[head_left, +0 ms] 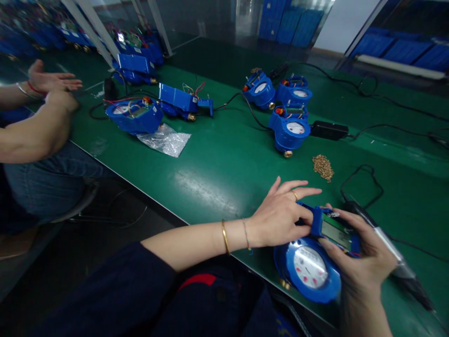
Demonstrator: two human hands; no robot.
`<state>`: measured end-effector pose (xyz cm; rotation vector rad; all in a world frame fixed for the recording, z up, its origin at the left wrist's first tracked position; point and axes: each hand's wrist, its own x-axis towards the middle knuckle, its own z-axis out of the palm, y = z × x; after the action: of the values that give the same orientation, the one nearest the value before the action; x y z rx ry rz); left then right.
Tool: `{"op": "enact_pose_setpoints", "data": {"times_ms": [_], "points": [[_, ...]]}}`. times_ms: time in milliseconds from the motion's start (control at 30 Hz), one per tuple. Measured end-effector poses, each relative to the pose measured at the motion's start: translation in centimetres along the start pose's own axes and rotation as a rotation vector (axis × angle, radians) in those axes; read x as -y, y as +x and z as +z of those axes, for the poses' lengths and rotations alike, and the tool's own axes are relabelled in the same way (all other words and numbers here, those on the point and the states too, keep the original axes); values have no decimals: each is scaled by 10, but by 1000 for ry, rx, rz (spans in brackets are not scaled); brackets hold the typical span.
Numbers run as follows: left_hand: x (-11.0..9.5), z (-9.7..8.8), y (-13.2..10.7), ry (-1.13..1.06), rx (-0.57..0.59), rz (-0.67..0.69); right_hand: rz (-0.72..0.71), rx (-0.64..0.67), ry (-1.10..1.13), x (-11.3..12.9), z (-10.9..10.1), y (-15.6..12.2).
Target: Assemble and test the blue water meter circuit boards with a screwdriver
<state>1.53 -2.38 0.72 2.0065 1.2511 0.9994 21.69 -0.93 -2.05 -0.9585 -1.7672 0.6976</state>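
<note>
A blue water meter with a white dial lies at the near edge of the green table. A small blue display module sits on top of it. My left hand pinches the module's left end with thumb and fingers, the other fingers spread. My right hand cups the module's right side and also holds a dark electric screwdriver against the palm, its cable running away behind.
A small heap of brass screws lies beyond my hands. Three blue meters and a black power adapter stand farther back. More meters and a plastic bag lie left. A co-worker's arms rest at the left edge.
</note>
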Motion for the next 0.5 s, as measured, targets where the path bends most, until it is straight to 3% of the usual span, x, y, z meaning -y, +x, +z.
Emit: {"op": "enact_pose_setpoints", "data": {"times_ms": [167, 333, 500], "points": [[2, 12, 0, -84, -115, 13, -38, 43, -11, -2, -2, 2], [3, 11, 1, -153, -224, 13, -42, 95, 2, -5, -5, 3], [10, 6, 14, -248, -37, -159, -75, 126, -27, -4, -7, 4]]}}
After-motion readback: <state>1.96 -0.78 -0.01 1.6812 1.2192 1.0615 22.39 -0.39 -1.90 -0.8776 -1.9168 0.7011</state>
